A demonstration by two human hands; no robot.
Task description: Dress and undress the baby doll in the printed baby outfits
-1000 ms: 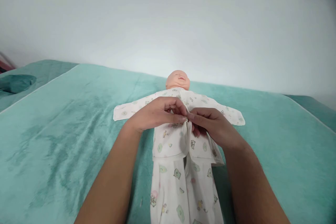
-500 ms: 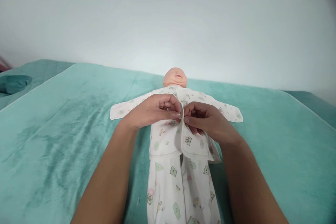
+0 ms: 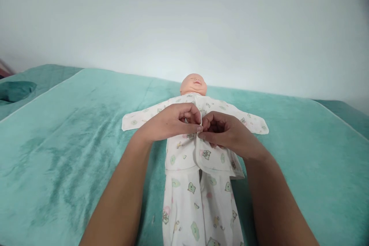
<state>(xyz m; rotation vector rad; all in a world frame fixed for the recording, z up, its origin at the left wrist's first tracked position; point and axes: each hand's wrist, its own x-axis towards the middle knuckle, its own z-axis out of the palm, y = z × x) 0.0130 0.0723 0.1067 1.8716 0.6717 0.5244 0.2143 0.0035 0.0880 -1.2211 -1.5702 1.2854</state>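
1. Now, your left hand (image 3: pixel 173 123) comes in with thumb and forefinger pinched on the rim of the printed jacket (image 3: pixel 184 155), right at mid-chest.
2. Opposite it, your right hand (image 3: pixel 227 132) grips the same rim between thumb and curled fingers — both sets of fingertips nearly touching. Whatever fastener sits between them is hidden.
3. Just below your fingers, the jacket's front edge (image 3: pixel 197 153) laps over the other panel and rounds off at the hem. That lower stretch looks loose, so I'd judge the closing partly done at best; the upper chest lies together, though whether it is fastened I can't tell.
4. Above, the doll (image 3: pixel 193 83) lies on its back, its smooth, rounded, matte head clear of the collar. Dressing looks well along: jacket on the body, sleeves (image 3: pixel 132 120) stretched out flat to either side, no doll hands showing at the cuffs.
5. Below the hem, matching trousers (image 3: pixel 184 200) run out of frame — soft, thin-looking white cloth with little green and pink figures, a narrow dark gap at the top. Their far ends can't be checked.
6. Under everything spreads a green cover (image 3: pixel 77 134), plush and velvety, brushed into darker streaks; beyond it stands a plain, pale wall (image 3: pixel 184 23).
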